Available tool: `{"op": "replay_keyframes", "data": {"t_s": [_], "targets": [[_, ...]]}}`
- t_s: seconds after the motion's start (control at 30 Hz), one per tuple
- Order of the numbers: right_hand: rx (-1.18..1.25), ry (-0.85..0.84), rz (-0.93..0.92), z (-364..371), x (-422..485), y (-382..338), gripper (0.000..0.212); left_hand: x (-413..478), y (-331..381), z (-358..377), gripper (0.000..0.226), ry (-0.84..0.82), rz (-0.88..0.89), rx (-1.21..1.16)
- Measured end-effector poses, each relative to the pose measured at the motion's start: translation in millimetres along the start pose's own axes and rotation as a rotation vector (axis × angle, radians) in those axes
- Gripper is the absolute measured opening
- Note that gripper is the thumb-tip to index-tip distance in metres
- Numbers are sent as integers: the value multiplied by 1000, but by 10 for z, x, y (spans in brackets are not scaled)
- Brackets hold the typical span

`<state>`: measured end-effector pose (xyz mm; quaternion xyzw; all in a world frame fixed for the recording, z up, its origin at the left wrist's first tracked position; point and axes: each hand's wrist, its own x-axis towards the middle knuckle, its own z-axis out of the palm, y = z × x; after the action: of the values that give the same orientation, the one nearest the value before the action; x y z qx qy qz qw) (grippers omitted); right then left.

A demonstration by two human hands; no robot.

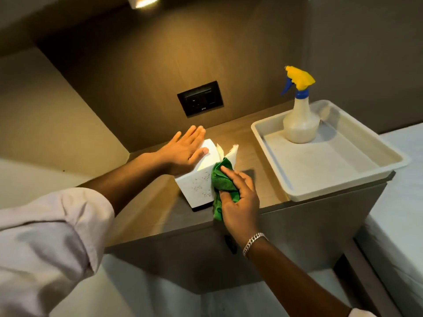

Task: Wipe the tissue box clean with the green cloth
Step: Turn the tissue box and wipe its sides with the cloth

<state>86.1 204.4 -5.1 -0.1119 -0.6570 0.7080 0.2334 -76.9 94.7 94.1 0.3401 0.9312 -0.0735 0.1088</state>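
Note:
A white cube-shaped tissue box (pixel 196 186) stands on a wooden bedside shelf (pixel 146 216), with a tissue (pixel 229 150) sticking out of its top. My left hand (pixel 185 152) lies flat, fingers spread, on the box's top left side. My right hand (pixel 238 197) grips the green cloth (pixel 223 179) and presses it against the box's near right corner, index finger stretched over the cloth. Part of the cloth hangs down below my palm.
A white plastic tray (pixel 343 170) sits on the shelf's right end, holding a spray bottle (pixel 299 120) with a yellow and blue trigger. A black socket plate (pixel 200 98) is on the back wall. A white bed edge (pixel 402 202) lies to the right.

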Motion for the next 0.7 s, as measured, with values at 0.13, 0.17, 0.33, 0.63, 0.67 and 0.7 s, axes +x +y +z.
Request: {"op": "replay_keyframes", "data": {"t_s": [0.13, 0.17, 0.33, 0.63, 0.67, 0.7], "targets": [[-83, 152, -29, 210, -15, 23, 51, 63, -103, 18, 63, 88, 334, 55], [-123, 202, -43, 279, -21, 34, 51, 98, -116, 16, 62, 100, 397, 62], [-363, 399, -139, 763, -182, 113, 61, 207, -150, 49, 58, 143, 603, 14], [-290, 627, -13, 904, -162, 333, 55, 282, -200, 142, 61, 170, 632, -37], [-275, 660, 5, 944, -123, 294, 54, 282, -200, 143, 62, 170, 629, -39], [-292, 670, -12, 1006, -116, 259, 55, 287, -195, 144, 62, 173, 628, -39]]}}
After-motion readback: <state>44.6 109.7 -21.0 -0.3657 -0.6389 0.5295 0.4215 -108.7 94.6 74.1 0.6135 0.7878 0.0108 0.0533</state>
